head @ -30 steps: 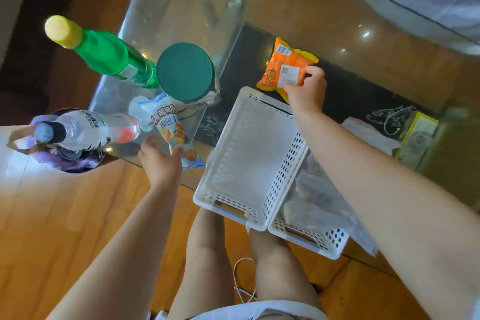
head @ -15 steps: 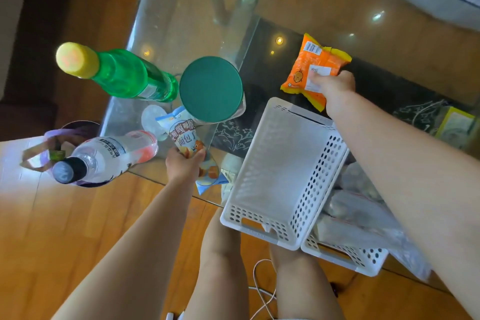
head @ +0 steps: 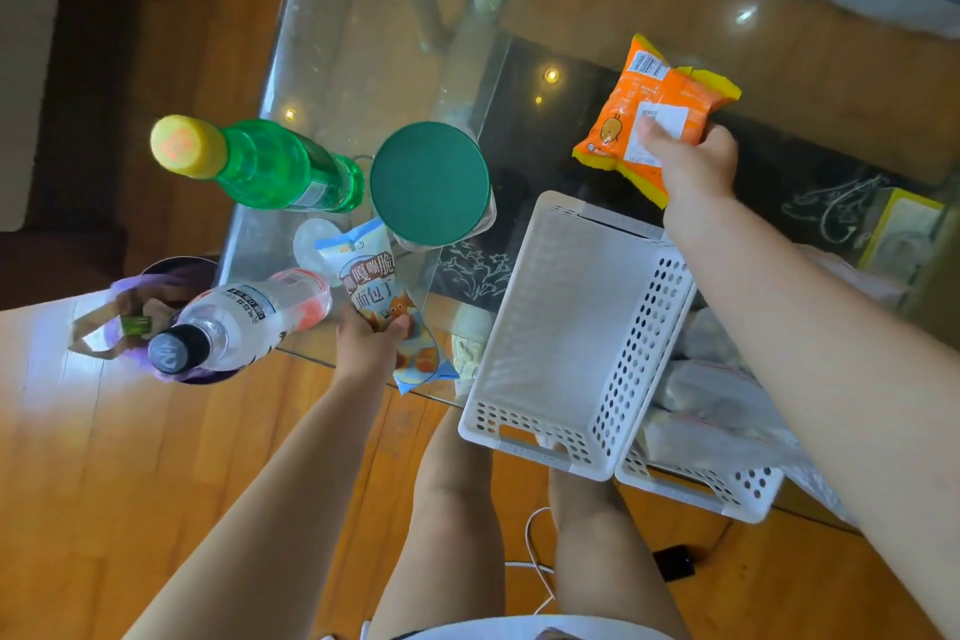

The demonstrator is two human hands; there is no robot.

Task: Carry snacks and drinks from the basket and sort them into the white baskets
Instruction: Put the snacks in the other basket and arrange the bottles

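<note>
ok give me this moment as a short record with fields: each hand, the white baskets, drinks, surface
left hand: left hand grips the blue snack pouch near the table's front edge
right hand: right hand pinches the orange snack bag, beyond the basket's far end
white baskets: near white basket shows nothing inside; second white basket beside it holds clear bags
drinks: green bottle, clear bottle, green-lidded jar
surface: glass table

Orange snack packet (head: 655,107) aloft beyond empty white basket (head: 576,327)
</note>
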